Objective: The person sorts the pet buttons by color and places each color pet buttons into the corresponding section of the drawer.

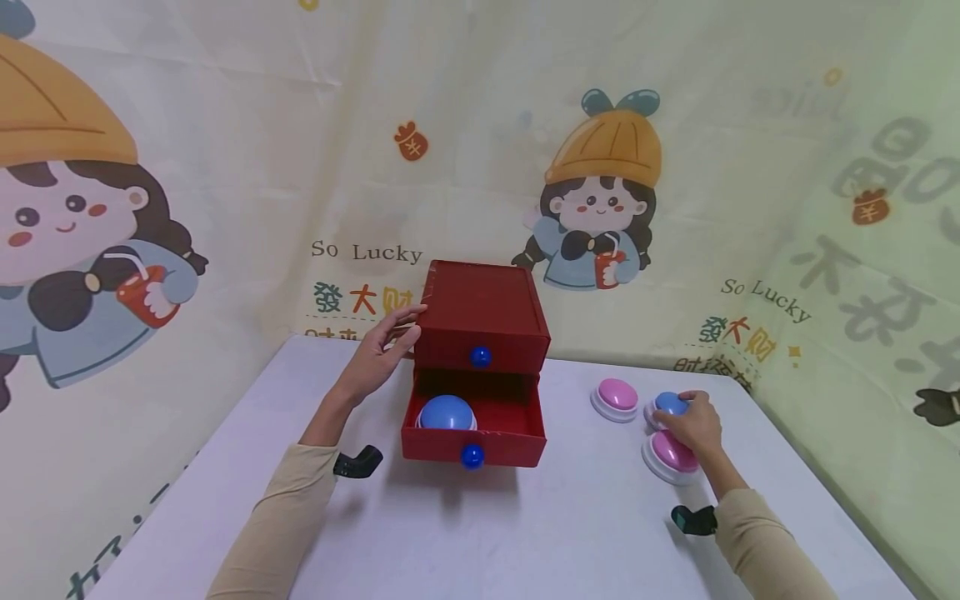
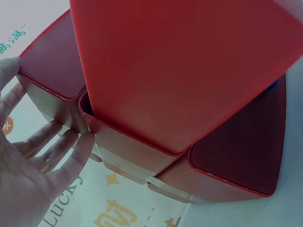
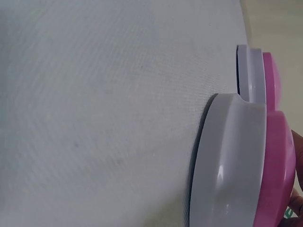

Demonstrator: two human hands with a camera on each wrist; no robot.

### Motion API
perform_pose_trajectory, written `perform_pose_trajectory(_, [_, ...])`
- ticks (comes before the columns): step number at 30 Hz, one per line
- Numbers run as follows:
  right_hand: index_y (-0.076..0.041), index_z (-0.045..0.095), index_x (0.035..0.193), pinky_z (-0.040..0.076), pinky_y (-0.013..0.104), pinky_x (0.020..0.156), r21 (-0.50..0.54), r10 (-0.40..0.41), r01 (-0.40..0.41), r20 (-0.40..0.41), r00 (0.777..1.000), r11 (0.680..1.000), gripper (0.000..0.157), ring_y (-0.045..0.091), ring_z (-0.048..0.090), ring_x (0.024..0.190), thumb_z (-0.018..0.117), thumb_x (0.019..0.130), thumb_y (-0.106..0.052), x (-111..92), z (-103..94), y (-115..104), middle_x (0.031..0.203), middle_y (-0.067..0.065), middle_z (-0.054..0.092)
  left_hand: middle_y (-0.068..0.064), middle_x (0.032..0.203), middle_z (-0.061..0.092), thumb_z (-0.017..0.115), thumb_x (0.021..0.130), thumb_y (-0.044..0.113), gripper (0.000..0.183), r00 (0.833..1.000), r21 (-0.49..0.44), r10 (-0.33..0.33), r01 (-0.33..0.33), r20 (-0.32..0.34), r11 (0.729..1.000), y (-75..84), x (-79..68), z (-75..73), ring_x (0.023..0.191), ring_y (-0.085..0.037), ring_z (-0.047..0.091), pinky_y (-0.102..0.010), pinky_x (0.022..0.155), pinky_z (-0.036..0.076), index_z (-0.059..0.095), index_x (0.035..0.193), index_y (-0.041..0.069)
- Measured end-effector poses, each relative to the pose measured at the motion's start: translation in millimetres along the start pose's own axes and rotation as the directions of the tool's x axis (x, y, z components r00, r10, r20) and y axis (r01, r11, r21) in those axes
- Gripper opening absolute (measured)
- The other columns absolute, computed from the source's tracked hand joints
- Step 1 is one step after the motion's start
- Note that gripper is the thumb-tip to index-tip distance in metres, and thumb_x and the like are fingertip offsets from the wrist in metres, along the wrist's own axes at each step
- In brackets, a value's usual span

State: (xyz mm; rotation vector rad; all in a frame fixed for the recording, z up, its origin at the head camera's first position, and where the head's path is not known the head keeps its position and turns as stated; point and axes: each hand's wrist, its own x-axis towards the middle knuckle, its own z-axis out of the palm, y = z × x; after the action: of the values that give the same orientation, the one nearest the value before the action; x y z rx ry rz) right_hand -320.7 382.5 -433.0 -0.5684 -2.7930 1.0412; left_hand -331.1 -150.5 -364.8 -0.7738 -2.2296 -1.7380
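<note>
A red two-drawer box [image 1: 483,300] stands on the white table, its lower drawer [image 1: 517,446] pulled out. Inside that drawer, at its left, sits a large blue push button [image 1: 446,412] with a white base. My left hand [image 1: 372,357] rests against the box's left side, fingers extended; in the left wrist view its fingertips [image 2: 86,142] lie by the side wall. At the right, my right hand [image 1: 699,423] holds a smaller blue push button [image 1: 670,403] between thumb and fingers. A pink push button [image 1: 675,451] stands just in front of it, partly covered by the hand.
Another pink push button [image 1: 617,395] stands to the left of the small blue one. Blue knobs [image 1: 481,357] stick out from both drawer fronts. A printed cloth [image 1: 465,192] hangs behind the table [image 1: 585,533] and along its sides.
</note>
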Motion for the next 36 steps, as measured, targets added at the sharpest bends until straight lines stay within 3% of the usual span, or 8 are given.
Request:
perform_pose_trajectory(6, [0.007,0.021,0.153,0.035,0.067,0.111,0.137,0.055,-0.048,-0.052,0.997,0.989,0.085,0.057,0.033,0.136,0.069,0.096,-0.033,-2,-4.5,1,0.15,0.04,0.028,-0.007,0.152,0.049,0.055,0.107,0.026,0.047,1.0,-0.001,0.003,-0.003,0.004,1.0,0.9,0.3,0.3,0.133,-0.031,0.052,-0.054,0.098,0.054,0.047,0.153,0.021])
perform_pose_trajectory(13, [0.003,0.018,0.157,0.03,0.066,0.115,0.268,0.082,-0.049,-0.115,0.99,0.962,0.089,0.056,0.027,0.144,0.068,0.096,-0.039,-8,-5.6,1,0.157,0.036,0.024,-0.007,0.152,0.049,0.055,0.107,0.026,0.047,1.0,-0.004,0.001,-0.001,0.004,1.0,0.9,0.6,0.7,0.133,-0.031,0.052,-0.054,0.098,0.054,0.047,0.153,0.021])
perform_pose_trajectory(19, [0.0,0.02,0.156,0.03,0.065,0.116,0.301,0.07,-0.012,-0.181,0.981,0.953,0.087,0.054,0.029,0.145,0.069,0.096,-0.038,-15,-3.9,-4,0.158,0.034,0.027,-0.007,0.152,0.049,0.055,0.106,0.027,0.047,1.0,-0.01,0.0,0.0,0.002,1.0,1.9,0.0,0.7,0.133,-0.031,0.052,-0.056,0.098,0.053,0.047,0.153,0.021])
perform_pose_trajectory(25, [0.0,0.025,0.154,0.032,0.064,0.115,0.314,0.008,0.068,-0.234,0.972,0.947,0.085,0.053,0.035,0.142,0.073,0.093,-0.035,-25,-1.7,-10,0.157,0.033,0.032,-0.008,0.152,0.049,0.055,0.106,0.027,0.048,1.0,-0.011,-0.003,0.003,0.002,1.0,1.9,-0.2,0.7,0.133,-0.032,0.052,-0.059,0.099,0.052,0.047,0.153,0.021])
perform_pose_trajectory(36, [-0.002,0.025,0.154,0.033,0.063,0.115,0.331,-0.058,0.143,-0.255,0.965,0.933,0.083,0.05,0.034,0.144,0.073,0.094,-0.033,-49,2.1,-26,0.16,0.03,0.03,-0.008,0.152,0.049,0.055,0.106,0.026,0.048,1.0,-0.003,-0.005,0.005,-0.001,1.0,2.9,-0.7,0.6,0.134,-0.032,0.052,-0.056,0.099,0.053,0.046,0.153,0.02])
